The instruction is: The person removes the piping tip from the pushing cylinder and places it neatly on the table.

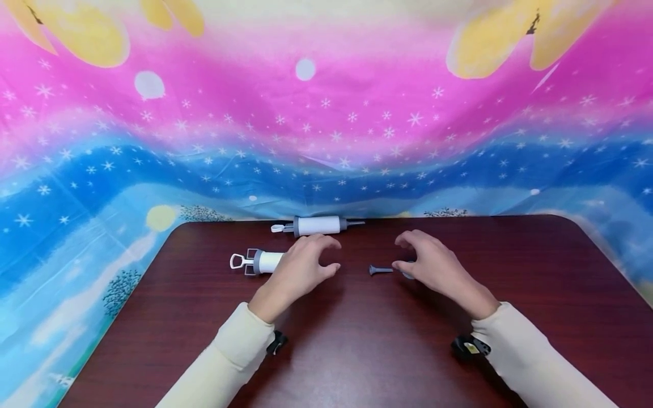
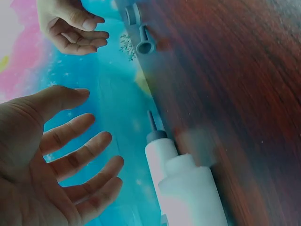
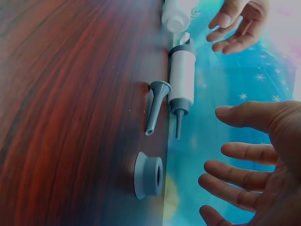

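Observation:
My left hand (image 1: 301,260) hovers over the near white plunger tube (image 1: 269,262), fingers loosely curved and holding nothing. That tube has a grey collar and a white loop handle; in the left wrist view its nozzle-less white end (image 2: 195,188) shows. My right hand (image 1: 433,263), also empty with relaxed fingers, is above a grey ring-shaped cap (image 3: 149,175). Between the hands lies a small grey funnel-like nozzle (image 1: 381,270), flared at one end. Behind it rests a second white plunger tube (image 1: 319,225), fitted with a grey cap and thin nozzle.
The dark red-brown wooden table (image 1: 357,351) has rounded far corners. A colourful curtain (image 1: 326,141) with snowflakes and butterflies hangs right behind its far edge. Both sleeves are cream, and a black wrist camera (image 1: 470,347) sits at the right cuff.

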Available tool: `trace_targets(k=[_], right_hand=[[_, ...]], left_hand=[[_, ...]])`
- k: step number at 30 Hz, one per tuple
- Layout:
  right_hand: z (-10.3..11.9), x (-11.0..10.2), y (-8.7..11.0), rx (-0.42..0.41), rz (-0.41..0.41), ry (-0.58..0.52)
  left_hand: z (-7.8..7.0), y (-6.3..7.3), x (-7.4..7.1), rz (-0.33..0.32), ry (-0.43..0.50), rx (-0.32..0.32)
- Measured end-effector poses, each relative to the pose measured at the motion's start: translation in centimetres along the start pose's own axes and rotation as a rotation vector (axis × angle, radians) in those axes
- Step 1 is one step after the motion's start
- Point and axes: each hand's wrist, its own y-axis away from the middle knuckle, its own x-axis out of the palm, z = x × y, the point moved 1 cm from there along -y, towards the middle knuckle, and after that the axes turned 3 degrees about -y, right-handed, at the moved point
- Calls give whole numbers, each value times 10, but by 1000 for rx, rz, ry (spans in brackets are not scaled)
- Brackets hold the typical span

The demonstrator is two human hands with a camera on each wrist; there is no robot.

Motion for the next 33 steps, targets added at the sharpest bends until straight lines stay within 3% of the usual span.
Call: trace_targets(k=[15,24,33], right_hand=[[21,15,-24,-49,32,-13],[26,26,-47,-44,86,-86],[32,38,-71,-24,123,-181]], left_hand=[[30,-2,-10,-59,-10,-74],[55,-8,-19,-54,-44,-107],[68,-21,-28,-3,-83,-121]])
